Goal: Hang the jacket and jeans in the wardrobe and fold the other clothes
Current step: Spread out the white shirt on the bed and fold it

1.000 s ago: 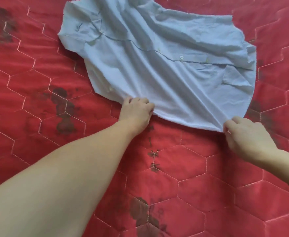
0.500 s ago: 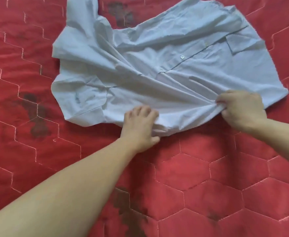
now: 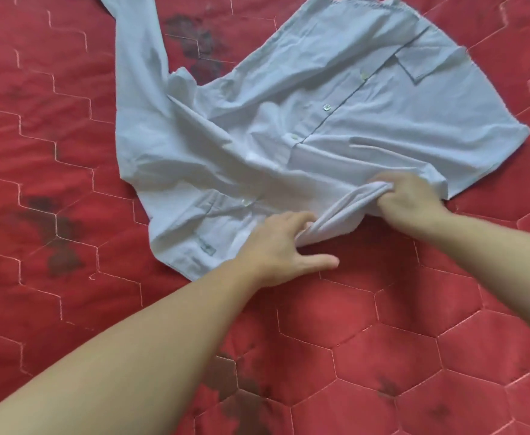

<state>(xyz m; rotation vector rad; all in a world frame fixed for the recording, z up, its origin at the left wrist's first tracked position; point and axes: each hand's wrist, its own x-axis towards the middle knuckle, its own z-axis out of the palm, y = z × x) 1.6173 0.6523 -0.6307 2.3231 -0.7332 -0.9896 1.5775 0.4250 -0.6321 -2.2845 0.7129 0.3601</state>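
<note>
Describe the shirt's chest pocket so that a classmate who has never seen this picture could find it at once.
Start with the red quilt that fills the view, then the pale blue shirt spread on it. The pocket is near the shirt's far right corner, just right of the button row. It is the only flat, stitched, square patch there, and far from both hands.

One view only — a wide-angle camera on the person's head, tilted forward and steeply down. It looks close onto the red quilted bedcover, whose edges lie outside the picture — both forearms reach in from below.
</note>
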